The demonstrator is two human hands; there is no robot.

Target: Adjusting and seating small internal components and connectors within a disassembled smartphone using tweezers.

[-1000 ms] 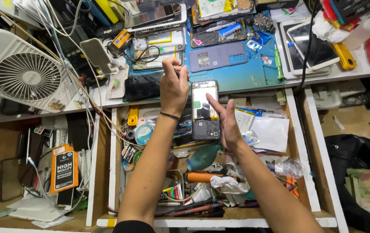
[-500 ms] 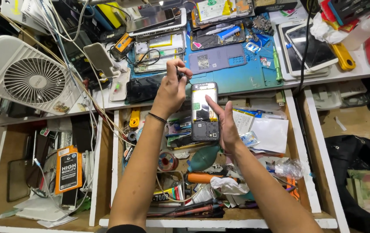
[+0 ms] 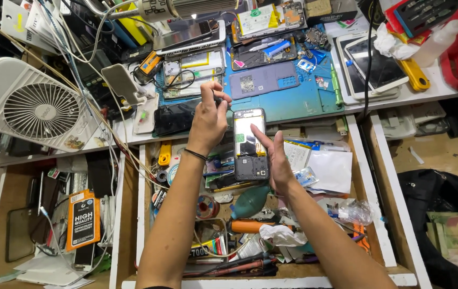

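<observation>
Holding an opened phone [image 3: 250,144] upright over the open drawer [image 3: 142,214], back cover off, innards facing the camera — right hand [image 3: 275,160] cradling it from the 3 o'clock side, fingers pressed along its edge and clamped on it. Pinching something small and dark with the left hand [image 3: 209,119] at about 10 o'clock from the phone, fingers closed together; too small to tell what it is. Wearing a dark band on the left wrist. Lying at 12 o'clock: a blue work mat [image 3: 298,99] carrying a grey phone back [image 3: 263,82]. Standing at 9 o'clock: a white fan [image 3: 39,109]. Resting at 6 o'clock in the drawer: a teal blower bulb [image 3: 250,200].
</observation>
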